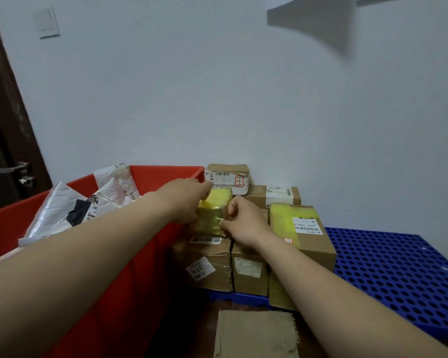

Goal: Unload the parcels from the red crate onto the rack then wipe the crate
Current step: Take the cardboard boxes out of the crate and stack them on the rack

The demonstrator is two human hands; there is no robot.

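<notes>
Head view, nearest first: at the bottom centre of the frame a khaki cloth (255,334) lies flat, just in front of the blue rack (388,267). Both bare forearms reach past it toward the middle of the frame. The left hand (189,200) comes in from the lower left, across the red crate (130,267), and its fingers curl over the far upper-left edge of a small yellow-taped parcel (215,206). The right hand (246,223) pinches the parcel's near right corner between thumb and bent fingers. So the parcel sits squarely between the two hands, on top of the stacked cardboard boxes (210,264) on the rack, just right of the crate wall and left of a larger taped box (303,233). It looks blocky; I can't make out a long axis. My guess is it is being settled on the stack, and letting go means drawing the hands apart sideways. Further left, white mailer bags (60,213) lie in the crate, not yet unloaded.
</notes>
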